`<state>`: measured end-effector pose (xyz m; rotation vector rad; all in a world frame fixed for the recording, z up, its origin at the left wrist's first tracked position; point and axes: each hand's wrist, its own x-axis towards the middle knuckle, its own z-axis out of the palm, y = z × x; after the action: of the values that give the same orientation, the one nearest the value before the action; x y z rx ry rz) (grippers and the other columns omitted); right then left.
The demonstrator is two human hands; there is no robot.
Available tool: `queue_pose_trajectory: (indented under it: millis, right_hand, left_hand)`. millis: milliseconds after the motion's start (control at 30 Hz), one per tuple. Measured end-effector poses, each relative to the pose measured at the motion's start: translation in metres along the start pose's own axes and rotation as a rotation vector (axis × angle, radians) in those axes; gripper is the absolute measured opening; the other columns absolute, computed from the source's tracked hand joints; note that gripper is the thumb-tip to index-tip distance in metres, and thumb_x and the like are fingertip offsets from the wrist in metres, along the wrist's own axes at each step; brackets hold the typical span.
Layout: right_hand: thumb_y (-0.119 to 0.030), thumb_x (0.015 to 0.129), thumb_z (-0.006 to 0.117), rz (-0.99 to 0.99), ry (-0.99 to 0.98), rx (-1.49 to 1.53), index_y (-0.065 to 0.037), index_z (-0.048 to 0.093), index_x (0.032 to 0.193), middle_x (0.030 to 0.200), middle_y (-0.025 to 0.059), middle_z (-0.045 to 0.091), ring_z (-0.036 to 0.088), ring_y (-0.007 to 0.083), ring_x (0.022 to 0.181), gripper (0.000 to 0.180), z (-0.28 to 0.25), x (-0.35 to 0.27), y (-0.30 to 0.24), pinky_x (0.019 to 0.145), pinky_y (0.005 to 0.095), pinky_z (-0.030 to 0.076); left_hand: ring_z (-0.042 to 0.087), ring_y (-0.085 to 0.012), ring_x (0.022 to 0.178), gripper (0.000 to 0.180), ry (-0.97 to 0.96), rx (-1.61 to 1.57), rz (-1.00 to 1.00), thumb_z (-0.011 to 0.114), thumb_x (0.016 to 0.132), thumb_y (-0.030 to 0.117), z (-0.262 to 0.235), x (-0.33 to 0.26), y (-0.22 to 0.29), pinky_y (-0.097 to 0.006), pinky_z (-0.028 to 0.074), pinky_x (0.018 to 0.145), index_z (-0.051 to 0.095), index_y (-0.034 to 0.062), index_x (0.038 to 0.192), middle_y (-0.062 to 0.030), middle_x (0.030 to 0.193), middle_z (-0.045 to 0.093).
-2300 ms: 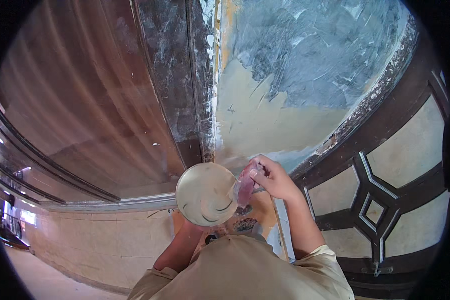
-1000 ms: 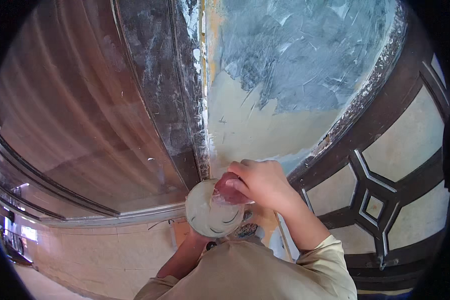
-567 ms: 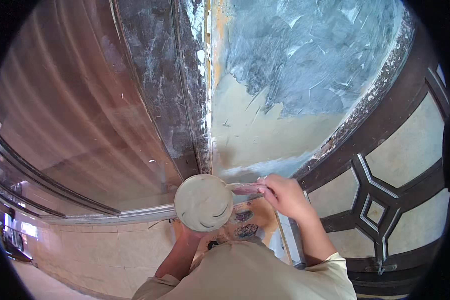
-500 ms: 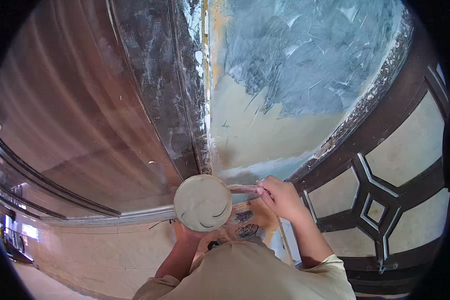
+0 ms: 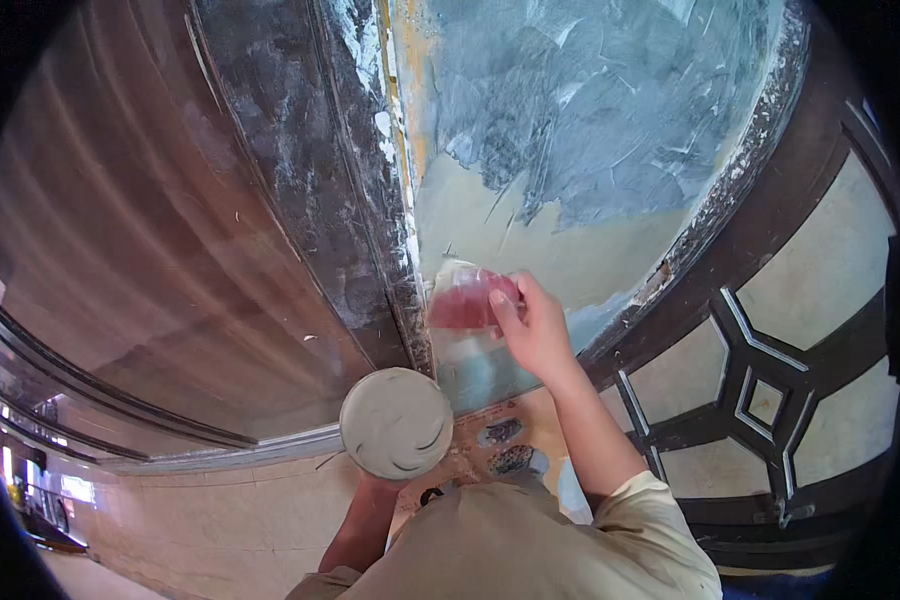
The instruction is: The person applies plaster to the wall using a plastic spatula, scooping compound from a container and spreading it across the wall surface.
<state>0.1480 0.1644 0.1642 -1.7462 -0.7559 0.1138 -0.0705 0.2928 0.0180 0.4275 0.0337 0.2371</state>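
Note:
My right hand (image 5: 537, 332) grips a red plastic putty spreader (image 5: 460, 302), thumb on its near face. Some pale putty sits on the spreader's upper edge. It is close to the wall (image 5: 610, 110), over the lower beige part beside the vertical trim; whether its edge touches the surface I cannot tell. At lower centre a round tub of grey-beige putty (image 5: 396, 424) rests on my left hand (image 5: 378, 484), whose fingers are hidden beneath it. Curved scrape marks show in the putty.
Left of the wall stands a dark, white-spattered door frame (image 5: 290, 170) beside a brown glossy panel (image 5: 130, 250). On the right is a dark door with pale panels (image 5: 820, 270). Below lie stained brown sheeting (image 5: 470, 462) and beige floor tiles (image 5: 220, 520).
My right hand has moved from beside the tub up and forward to the wall, bringing the spreader's red face into view. The tub sits slightly lower and further left.

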Motion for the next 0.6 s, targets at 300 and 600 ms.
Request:
queue_pose_trajectory:
  millis: [300,600]
  right_hand:
    - [-0.015,0.097,0.056,0.311,0.226,0.319,-0.003,0.056,0.103,0.077,0.006,0.063,0.061,0.0159,0.057,0.013,-0.012,-0.039,0.092,0.051,0.0283,0.045]
    - [-0.021,0.098,0.057,0.314,0.089,1.073,-0.009,0.049,0.126,0.098,0.0055,0.064,0.067,0.016,0.067,0.031,0.035,-0.001,0.004,0.058,0.0272,0.055]
  left_hand:
    - [0.042,-0.0347,0.136,0.072,-0.017,0.006,-0.039,0.043,0.095,0.059,-0.019,-0.031,0.012,-0.055,0.04,0.11,0.032,0.0125,0.15,-0.0131,0.151,0.039]
    - [0.043,-0.0344,0.135,0.072,-0.032,0.014,-0.073,0.043,0.095,0.059,-0.013,-0.005,0.009,-0.054,0.04,0.11,0.032,0.0126,0.15,-0.013,0.151,0.039]
